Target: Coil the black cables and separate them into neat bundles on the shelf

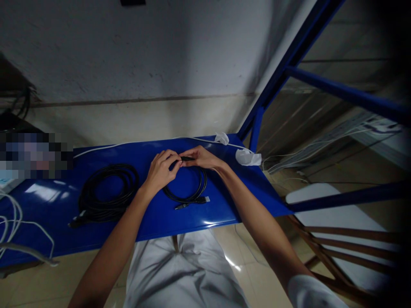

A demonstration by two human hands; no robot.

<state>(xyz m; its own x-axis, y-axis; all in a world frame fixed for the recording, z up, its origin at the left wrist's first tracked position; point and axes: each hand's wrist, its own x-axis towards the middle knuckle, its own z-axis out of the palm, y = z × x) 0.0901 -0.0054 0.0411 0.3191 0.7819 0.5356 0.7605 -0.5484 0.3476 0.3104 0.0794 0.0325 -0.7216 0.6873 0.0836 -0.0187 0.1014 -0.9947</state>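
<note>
A thin black cable (184, 200) lies coiled in a loop on the blue table, its two plug ends toward the front edge. At the loop's far side my left hand (164, 167) pinches the cable strands between thumb and fingers. Close beside it, almost touching, my right hand (201, 157) grips the same strands. Left of my hands rests a larger, thicker coil of black cable (84, 194), with a connector at its lower left; neither hand touches it.
The blue table (154, 231) stands against a wall. White crumpled pieces (248, 157) and a white cord (105, 148) lie along its back. White cables (14, 214) spread over the left end. On the right are a blue metal frame (257, 128) and a wooden chair (349, 235).
</note>
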